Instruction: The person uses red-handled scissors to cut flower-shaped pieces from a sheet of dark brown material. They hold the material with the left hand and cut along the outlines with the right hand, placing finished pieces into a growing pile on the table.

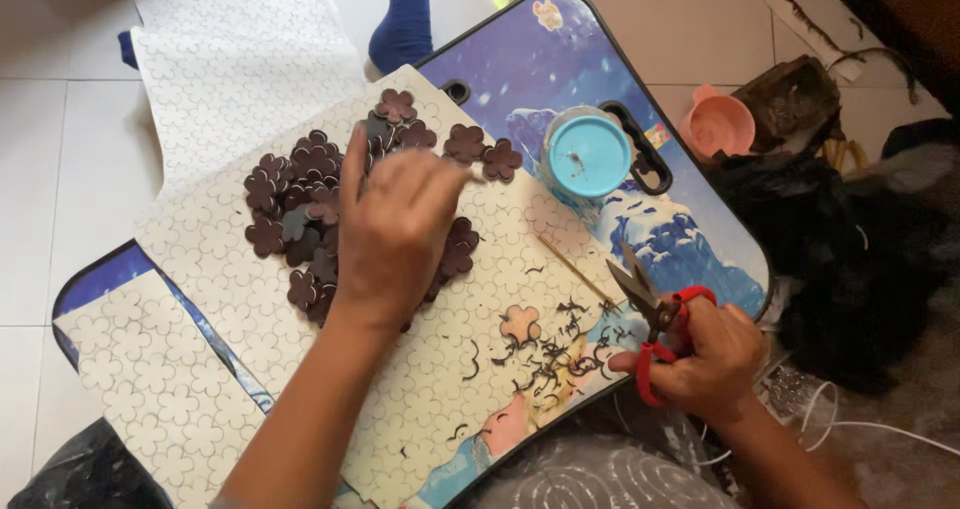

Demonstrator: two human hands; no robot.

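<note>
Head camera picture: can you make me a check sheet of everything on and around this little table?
Surface: blue picture lap table, mostly covered by a cream sheet printed with flower outlines.
Job's things: pile of dark brown flower cut-outs; red-handled scissors; one pale flower cut-out.
Clutter: dark trimmings, thin stick, blue lidded tub.
Grippers: left hand rests on the pile; right hand holds the scissors, blades open.
Cables: white cord on the floor at right.
Surroundings: white tiled floor, pink bowl, black bags, someone's blue-clad leg.

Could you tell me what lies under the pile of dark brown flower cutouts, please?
The dark flower cutouts lie on a cream flower-patterned sheet, itself on the blue lap table. The left hand covers the pile's middle.
</note>
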